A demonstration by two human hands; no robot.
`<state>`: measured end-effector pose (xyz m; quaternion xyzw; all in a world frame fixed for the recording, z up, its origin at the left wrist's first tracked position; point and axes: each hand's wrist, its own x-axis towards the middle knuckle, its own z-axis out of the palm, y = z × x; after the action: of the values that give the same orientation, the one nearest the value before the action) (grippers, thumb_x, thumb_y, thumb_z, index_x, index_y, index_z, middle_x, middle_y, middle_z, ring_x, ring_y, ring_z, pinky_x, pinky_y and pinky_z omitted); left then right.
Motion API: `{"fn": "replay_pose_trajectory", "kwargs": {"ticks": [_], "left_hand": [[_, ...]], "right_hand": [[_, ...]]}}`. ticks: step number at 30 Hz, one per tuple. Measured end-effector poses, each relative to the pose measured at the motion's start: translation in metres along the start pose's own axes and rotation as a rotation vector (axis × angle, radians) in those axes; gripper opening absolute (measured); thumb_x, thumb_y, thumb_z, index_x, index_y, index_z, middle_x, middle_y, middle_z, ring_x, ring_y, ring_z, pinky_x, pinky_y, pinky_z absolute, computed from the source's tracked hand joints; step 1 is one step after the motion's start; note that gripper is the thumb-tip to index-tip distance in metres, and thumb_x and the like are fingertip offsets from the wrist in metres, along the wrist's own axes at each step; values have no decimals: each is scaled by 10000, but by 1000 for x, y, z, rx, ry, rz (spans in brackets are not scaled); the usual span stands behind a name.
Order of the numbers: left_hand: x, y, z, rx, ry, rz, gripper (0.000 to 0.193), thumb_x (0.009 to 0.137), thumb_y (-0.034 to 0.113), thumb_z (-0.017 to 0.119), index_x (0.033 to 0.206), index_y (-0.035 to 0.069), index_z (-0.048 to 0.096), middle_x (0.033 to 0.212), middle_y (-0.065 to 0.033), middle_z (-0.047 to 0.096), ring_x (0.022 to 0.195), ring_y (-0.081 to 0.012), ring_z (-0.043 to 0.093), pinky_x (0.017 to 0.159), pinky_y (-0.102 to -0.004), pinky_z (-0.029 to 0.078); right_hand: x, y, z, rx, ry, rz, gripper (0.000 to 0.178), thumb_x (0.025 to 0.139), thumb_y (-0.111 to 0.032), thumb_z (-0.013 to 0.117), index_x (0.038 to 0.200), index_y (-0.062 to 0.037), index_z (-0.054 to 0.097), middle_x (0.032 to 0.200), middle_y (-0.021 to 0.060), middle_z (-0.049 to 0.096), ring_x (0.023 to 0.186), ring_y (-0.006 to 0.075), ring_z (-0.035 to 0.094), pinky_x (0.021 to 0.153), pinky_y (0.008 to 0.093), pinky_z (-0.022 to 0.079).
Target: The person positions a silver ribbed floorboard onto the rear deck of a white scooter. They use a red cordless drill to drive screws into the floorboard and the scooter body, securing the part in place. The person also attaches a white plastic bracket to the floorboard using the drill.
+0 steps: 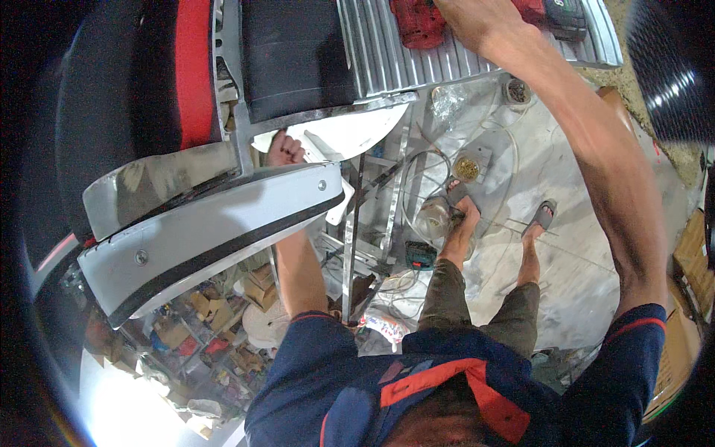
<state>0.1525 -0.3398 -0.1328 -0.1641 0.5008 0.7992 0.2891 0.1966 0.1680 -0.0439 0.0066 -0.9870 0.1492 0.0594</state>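
Note:
My right hand (477, 22), at the top of the view, is closed round the grip of a red cordless power tool (417, 26). The tool's black battery (566, 21) shows on the other side of my hand, over a ridged silver metal sheet (380, 56). The working tip is out of view. My left hand (285, 149) reaches up behind a white curved panel (223, 212) with a black strip and screws along it. Its fingers are curled beneath the edge of a black panel (294, 67), beside a bright white piece (372, 134). Whatever those fingers hold is hidden.
A metal frame (350, 238) stands below the panels. On the floor are a bowl of small brass-coloured pieces (467, 168), a clear round container (434, 217), a green-black tool case or tool (421, 255) and loose cables. Cardboard and clutter (216, 313) lie at the lower left.

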Motion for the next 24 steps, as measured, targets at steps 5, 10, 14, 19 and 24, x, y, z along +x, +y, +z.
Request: {"fn": "replay_pose_trajectory", "kwargs": {"ticks": [5,10,14,19,24], "left_hand": [[-43,-47,63,146,198,261,136,961,208,650,1053,109,638,661,53,343,606,-73,361,515,-254,314],[-20,-45,77,242,280,504,328,970,316,596,1243,133,596,953,14,613,814,-119,557,686,-290,473],[5,-57,62,666,317,776,449,1051,314,430,1440,88,424,1358,-51,463,1292,-154,451,1071,-281,376],[19,-40,91,635,237,1101,444,1070,280,377,1470,87,367,1416,-71,446,1339,-186,416,1163,-327,276],[5,-38,161,277,328,1050,430,1088,326,313,1423,78,419,1382,-104,467,1345,-171,427,1158,-314,290]], "right_hand": [[4,-81,8,290,403,-340,406,772,-27,700,1166,34,624,1124,199,673,1108,370,633,951,429,519],[37,-203,59,655,446,-536,386,812,-117,680,1189,-33,659,1374,171,568,1346,340,479,1152,454,374],[42,-237,94,687,491,-516,280,849,-258,659,1053,-67,679,1188,118,633,1308,294,494,1180,482,321],[59,-239,110,788,647,-538,282,774,-285,715,973,-92,665,1084,62,638,1171,285,548,1094,467,390],[59,-244,116,960,763,-444,283,683,-285,749,871,-93,661,1006,58,651,1136,275,559,1062,454,406]]}}
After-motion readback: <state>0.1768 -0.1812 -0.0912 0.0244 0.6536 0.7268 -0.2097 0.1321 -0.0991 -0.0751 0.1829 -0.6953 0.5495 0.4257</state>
